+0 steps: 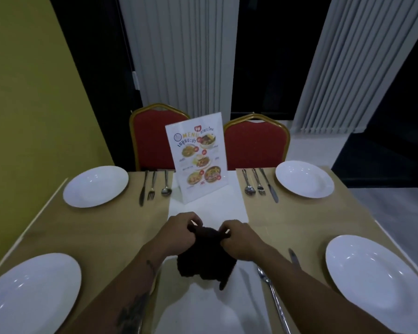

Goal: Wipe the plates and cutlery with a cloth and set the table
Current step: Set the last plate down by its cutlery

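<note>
menu stand [198, 157] | two red chairs [155, 138] behind | white blinds [179, 51]

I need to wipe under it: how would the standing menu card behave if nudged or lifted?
The menu card is probably light and stiff: it looks like a thin clear plastic holder. Standing tall on a small foot, it would likely tip if pushed high up.

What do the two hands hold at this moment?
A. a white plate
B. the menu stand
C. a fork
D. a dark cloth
D: the left hand and the right hand each pinch an upper corner of the cloth, which hangs dark between them.
</note>
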Tool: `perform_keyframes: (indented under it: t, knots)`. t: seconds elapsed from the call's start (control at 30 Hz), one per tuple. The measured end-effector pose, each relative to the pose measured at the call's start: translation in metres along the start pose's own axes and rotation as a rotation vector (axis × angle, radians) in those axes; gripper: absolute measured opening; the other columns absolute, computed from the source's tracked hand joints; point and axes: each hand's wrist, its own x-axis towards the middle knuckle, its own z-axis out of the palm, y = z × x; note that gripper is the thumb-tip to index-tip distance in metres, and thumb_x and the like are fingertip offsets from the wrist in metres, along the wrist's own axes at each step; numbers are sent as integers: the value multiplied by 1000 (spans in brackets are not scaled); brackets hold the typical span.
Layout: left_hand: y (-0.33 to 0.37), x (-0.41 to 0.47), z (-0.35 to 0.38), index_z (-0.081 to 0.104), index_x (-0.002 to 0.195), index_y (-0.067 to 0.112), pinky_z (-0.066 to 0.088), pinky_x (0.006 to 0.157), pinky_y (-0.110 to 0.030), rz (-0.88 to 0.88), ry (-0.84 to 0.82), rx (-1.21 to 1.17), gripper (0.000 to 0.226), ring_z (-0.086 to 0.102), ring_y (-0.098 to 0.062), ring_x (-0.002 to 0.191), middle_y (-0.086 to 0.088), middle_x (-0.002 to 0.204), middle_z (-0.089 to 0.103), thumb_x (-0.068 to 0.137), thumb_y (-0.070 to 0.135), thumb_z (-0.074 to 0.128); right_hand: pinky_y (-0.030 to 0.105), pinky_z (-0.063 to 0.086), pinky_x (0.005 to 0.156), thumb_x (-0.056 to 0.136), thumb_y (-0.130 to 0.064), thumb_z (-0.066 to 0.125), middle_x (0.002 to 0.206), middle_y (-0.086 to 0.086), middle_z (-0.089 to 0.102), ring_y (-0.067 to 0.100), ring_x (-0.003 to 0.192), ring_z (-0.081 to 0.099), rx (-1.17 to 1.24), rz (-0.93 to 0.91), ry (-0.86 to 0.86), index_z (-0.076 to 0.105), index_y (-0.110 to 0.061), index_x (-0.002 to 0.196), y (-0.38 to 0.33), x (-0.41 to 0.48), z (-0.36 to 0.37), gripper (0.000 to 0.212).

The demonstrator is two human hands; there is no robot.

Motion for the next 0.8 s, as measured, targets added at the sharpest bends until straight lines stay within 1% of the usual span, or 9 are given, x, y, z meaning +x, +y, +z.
perform_keyframes:
  t: [0.13,0.2,0.27,0.33,0.4,0.5,0.63,0.73,0.8]
  knots:
    - [-6,10,4,72,91,27,56,68,-31,34,206,83,35,64,-16,78,5,87,71,68,7,55,39,59,74,83,-12,55,101,9,66,28,86,64,-99,-21,208,60,-19,104,-11,13,5,22]
    - [-10,9,9,71,89,26,54,67,-33,73,265,107,30,63,-19,78,4,84,70,69,10,56,35,55,71,86,-10,58,98,8,67,27,85,63,-156,-46,300,60,-19,105,-13,14,9,22]
    - [-19,5,17,69,97,28,52,72,-33,81,273,154,35,61,-20,86,5,93,68,72,11,52,31,54,76,88,-11,58,103,7,70,26,90,64,-204,-81,333,61,-22,114,-10,14,17,28]
    - [-31,1,30,66,110,28,51,82,-33,76,219,248,39,60,-19,98,5,107,67,77,14,52,28,52,84,87,-10,60,113,4,71,24,100,66,-224,-100,255,61,-25,126,1,11,29,42]
    - [-46,-5,44,63,121,26,49,91,-32,60,75,351,42,58,-19,109,4,119,63,81,18,54,27,51,90,85,-10,61,120,3,70,23,107,65,-250,-111,97,61,-26,131,19,4,44,49]
    - [-67,-21,62,60,128,24,46,94,-27,37,-130,338,45,57,-19,115,4,126,59,83,24,57,31,51,98,87,-14,58,125,1,67,24,118,61,-257,-150,-70,66,-24,126,44,-11,65,41]
    - [-76,-30,69,55,136,18,43,102,-28,50,-86,308,56,53,-18,121,3,135,55,81,27,48,36,28,121,91,-16,50,159,3,39,25,149,30,-259,-149,-122,53,-19,144,59,-19,77,53]
    - [-76,-29,79,57,135,11,45,103,-35,162,60,413,57,54,-24,122,-4,136,56,81,26,46,36,27,121,90,-21,48,160,7,36,28,148,31,-266,-184,-34,46,-16,148,54,-18,80,58]
    - [-76,-29,87,50,142,8,37,112,-35,165,44,451,59,47,-24,133,-7,147,49,85,26,45,38,28,119,93,-19,49,160,8,33,29,148,29,-302,-169,-26,39,-13,151,50,-18,83,59]
